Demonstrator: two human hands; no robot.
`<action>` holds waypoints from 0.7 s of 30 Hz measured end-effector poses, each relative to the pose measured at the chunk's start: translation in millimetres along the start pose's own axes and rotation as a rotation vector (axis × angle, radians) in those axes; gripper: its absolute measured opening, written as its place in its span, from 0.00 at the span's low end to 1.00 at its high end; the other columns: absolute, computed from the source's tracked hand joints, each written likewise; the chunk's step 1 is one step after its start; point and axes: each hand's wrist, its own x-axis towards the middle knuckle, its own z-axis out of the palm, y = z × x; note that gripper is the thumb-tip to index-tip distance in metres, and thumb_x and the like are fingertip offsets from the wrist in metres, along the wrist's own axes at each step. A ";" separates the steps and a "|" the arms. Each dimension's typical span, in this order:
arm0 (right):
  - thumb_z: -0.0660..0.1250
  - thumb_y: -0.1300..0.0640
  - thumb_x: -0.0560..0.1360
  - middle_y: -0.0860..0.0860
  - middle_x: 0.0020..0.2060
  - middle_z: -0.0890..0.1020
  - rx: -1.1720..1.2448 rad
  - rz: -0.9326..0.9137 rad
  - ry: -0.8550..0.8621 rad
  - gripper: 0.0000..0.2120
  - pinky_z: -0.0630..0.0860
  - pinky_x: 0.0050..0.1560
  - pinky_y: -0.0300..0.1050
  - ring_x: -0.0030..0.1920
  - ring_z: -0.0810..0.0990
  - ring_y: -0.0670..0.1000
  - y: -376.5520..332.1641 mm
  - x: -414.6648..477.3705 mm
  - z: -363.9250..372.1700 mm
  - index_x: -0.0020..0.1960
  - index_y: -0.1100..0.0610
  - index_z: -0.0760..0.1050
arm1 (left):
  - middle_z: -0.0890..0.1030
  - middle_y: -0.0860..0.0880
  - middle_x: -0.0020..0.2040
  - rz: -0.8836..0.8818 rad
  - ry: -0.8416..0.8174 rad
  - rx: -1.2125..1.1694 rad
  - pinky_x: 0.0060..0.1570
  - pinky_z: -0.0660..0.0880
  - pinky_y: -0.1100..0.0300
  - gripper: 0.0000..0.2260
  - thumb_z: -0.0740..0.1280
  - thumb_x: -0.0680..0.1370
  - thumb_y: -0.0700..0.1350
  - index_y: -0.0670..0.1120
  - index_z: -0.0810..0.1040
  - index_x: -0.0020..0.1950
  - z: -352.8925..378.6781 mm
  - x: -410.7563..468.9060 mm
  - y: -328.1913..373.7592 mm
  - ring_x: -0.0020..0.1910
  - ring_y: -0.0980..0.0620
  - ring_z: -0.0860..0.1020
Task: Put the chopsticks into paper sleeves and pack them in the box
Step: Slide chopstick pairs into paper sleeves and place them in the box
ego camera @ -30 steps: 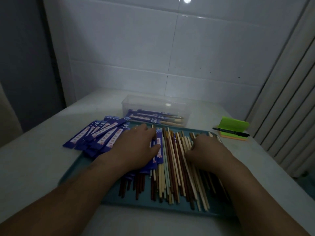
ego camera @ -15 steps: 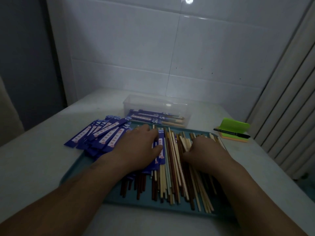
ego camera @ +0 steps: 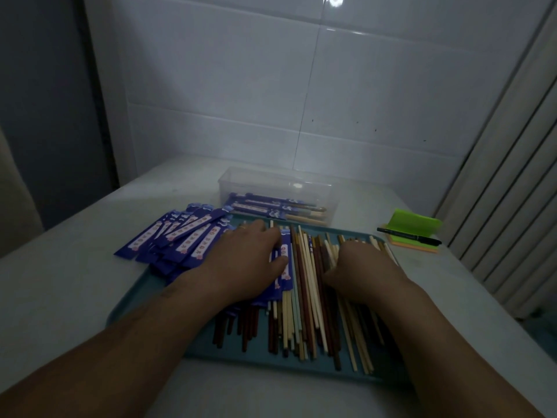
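Observation:
Several loose chopsticks (ego camera: 304,297), pale and dark brown, lie side by side on a teal tray (ego camera: 141,300). My left hand (ego camera: 241,260) rests flat on blue paper sleeves at the tray's left part, its thumb touching one sleeve (ego camera: 285,260). More empty sleeves (ego camera: 180,236) fan out over the tray's far left corner onto the table. My right hand (ego camera: 364,270) lies knuckles up on the chopsticks, fingers curled down into them. Behind the tray stands a clear plastic box (ego camera: 271,181) holding a few sleeved chopsticks (ego camera: 271,206).
A green and orange pad of sticky notes (ego camera: 417,226) with a black pen (ego camera: 407,236) across it lies at the right of the tray. The white table meets a tiled wall at the back. A ribbed panel stands at the right.
Both hands stay almost where they were. The right hand has crept a little to the left over the chopsticks, and the view has shifted slightly.

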 end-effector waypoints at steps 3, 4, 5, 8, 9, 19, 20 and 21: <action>0.70 0.49 0.77 0.48 0.36 0.70 -0.040 -0.043 -0.053 0.17 0.72 0.42 0.42 0.43 0.75 0.52 -4.0 -4.4 -5.6 0.37 0.50 0.65 | 0.75 0.52 0.58 -0.003 -0.007 -0.003 0.60 0.75 0.48 0.13 0.62 0.82 0.61 0.55 0.75 0.61 0.1 -0.8 0.5 0.57 0.51 0.74; 0.70 0.49 0.78 0.47 0.36 0.69 -0.052 -0.057 -0.064 0.17 0.71 0.42 0.42 0.42 0.74 0.51 -5.1 -5.2 -7.2 0.37 0.50 0.64 | 0.75 0.52 0.58 -0.003 -0.008 -0.002 0.60 0.75 0.48 0.13 0.62 0.82 0.61 0.55 0.75 0.61 0.4 -1.0 0.3 0.57 0.51 0.74; 0.70 0.50 0.78 0.47 0.35 0.68 -0.063 -0.068 -0.063 0.18 0.70 0.41 0.41 0.41 0.73 0.50 -6.6 -5.0 -7.9 0.36 0.50 0.64 | 0.75 0.52 0.58 -0.003 -0.009 -0.003 0.60 0.75 0.48 0.13 0.62 0.82 0.61 0.55 0.75 0.62 0.3 -0.9 0.0 0.58 0.51 0.74; 0.70 0.52 0.77 0.47 0.34 0.70 -0.064 -0.056 -0.025 0.16 0.68 0.33 0.41 0.36 0.71 0.47 -7.2 -1.9 -4.9 0.36 0.51 0.66 | 0.75 0.52 0.58 0.000 -0.013 -0.013 0.60 0.75 0.48 0.13 0.62 0.82 0.61 0.55 0.75 0.62 -0.2 0.3 0.3 0.58 0.51 0.74; 0.69 0.52 0.77 0.47 0.34 0.70 -0.050 -0.041 -0.012 0.16 0.67 0.31 0.40 0.34 0.71 0.46 -5.6 0.0 -3.0 0.36 0.51 0.66 | 0.75 0.52 0.58 0.002 -0.013 -0.016 0.60 0.75 0.48 0.14 0.62 0.82 0.61 0.55 0.75 0.62 -0.5 0.9 0.6 0.58 0.51 0.74; 0.60 0.53 0.82 0.49 0.34 0.75 0.618 0.107 0.166 0.12 0.69 0.34 0.41 0.35 0.74 0.52 19.6 18.9 5.6 0.44 0.57 0.76 | 0.80 0.55 0.53 0.054 0.219 -0.156 0.62 0.74 0.44 0.13 0.62 0.82 0.58 0.54 0.77 0.62 -9.8 -2.3 10.0 0.54 0.53 0.78; 0.60 0.52 0.82 0.49 0.35 0.75 0.738 0.120 0.183 0.11 0.70 0.35 0.41 0.34 0.73 0.51 18.1 20.1 6.6 0.46 0.56 0.77 | 0.80 0.56 0.51 0.073 0.226 -0.189 0.61 0.74 0.44 0.13 0.62 0.82 0.58 0.54 0.78 0.61 -11.0 -3.1 12.3 0.52 0.54 0.78; 0.62 0.52 0.81 0.50 0.34 0.75 0.893 0.136 0.201 0.11 0.71 0.36 0.43 0.32 0.73 0.50 14.8 19.5 7.2 0.44 0.55 0.76 | 0.80 0.57 0.50 0.097 0.222 -0.216 0.60 0.75 0.44 0.12 0.62 0.82 0.58 0.55 0.78 0.59 -11.4 -3.8 15.0 0.50 0.56 0.77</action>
